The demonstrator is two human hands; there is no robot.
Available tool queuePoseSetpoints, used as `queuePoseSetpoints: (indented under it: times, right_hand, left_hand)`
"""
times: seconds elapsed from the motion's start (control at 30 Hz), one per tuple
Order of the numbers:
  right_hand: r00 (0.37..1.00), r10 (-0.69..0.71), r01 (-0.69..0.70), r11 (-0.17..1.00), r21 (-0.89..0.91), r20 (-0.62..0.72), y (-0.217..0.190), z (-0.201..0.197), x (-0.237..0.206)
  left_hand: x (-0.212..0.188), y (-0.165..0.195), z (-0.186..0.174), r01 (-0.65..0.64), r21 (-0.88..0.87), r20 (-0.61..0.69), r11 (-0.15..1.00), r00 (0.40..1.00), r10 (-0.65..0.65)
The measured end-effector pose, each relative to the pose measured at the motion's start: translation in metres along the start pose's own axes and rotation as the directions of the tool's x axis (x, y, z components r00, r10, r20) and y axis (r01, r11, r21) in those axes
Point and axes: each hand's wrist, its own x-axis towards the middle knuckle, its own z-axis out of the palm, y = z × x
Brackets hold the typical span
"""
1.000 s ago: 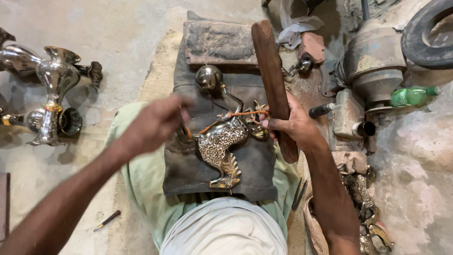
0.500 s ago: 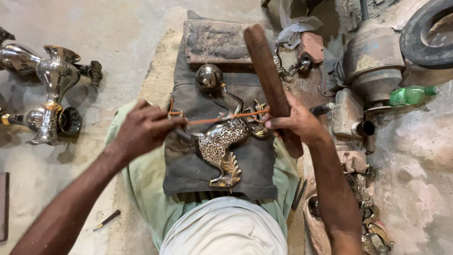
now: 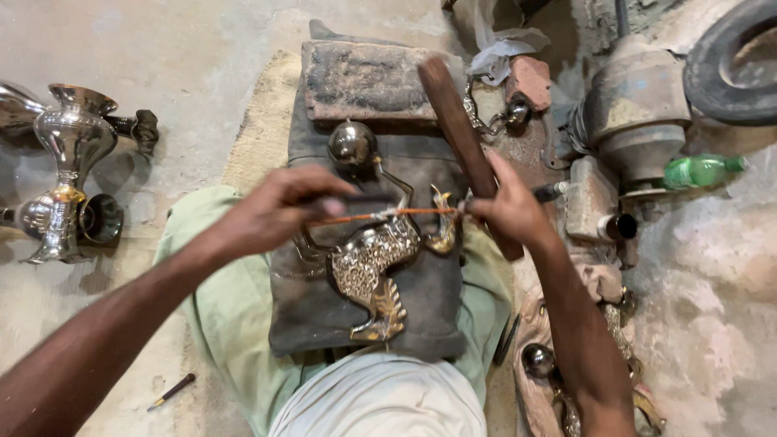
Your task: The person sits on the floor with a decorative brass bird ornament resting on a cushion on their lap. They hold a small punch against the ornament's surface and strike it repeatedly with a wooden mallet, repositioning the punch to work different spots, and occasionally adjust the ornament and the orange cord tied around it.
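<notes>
On a dusty concrete floor, a brass figure (image 3: 374, 267) lies on lap cloth (image 3: 316, 307); probably heavy, rigid, slippery; left hand (image 3: 271, 212) and right hand (image 3: 506, 212) pinch a thin orange rod (image 3: 388, 214), right also gripping a wooden mallet (image 3: 465, 146).

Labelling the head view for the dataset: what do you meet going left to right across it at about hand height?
Silver metal vases → left hand → brass bird figure on the dark pad → right hand gripping the wooden stick → grey metal block → green plastic bottle.
</notes>
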Motion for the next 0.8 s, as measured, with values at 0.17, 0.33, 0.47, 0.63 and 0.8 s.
queuePoseSetpoints:
  times: [0.17,0.33,0.47,0.63,0.8]
  right_hand:
    - [0.97,-0.215,0.192,0.963,-0.191,-0.109,0.02,0.001,-0.052]
    - [0.981,-0.121,0.096,0.982,-0.162,-0.153,0.042,0.005,-0.092]
    - [0.986,-0.012,0.005,0.999,-0.039,-0.166,0.058,0.013,-0.116]
    - [0.98,0.041,-0.048,0.998,-0.033,-0.197,0.074,0.026,-0.139]
    - [0.97,-0.041,0.006,0.989,-0.147,-0.239,0.089,0.035,-0.155]
  left_hand:
    - [0.034,0.017,0.032,-0.023,0.035,0.172,0.999,0.985,0.017]
    - [0.055,0.034,0.045,-0.189,0.162,0.272,0.969,0.952,0.14]
    - [0.063,0.039,0.046,-0.222,0.288,0.414,0.932,0.906,0.087]
    - [0.07,0.035,0.044,-0.329,0.285,0.509,0.9,0.848,0.148]
    - [0.07,0.032,0.042,-0.321,0.262,0.513,0.91,0.845,0.151]
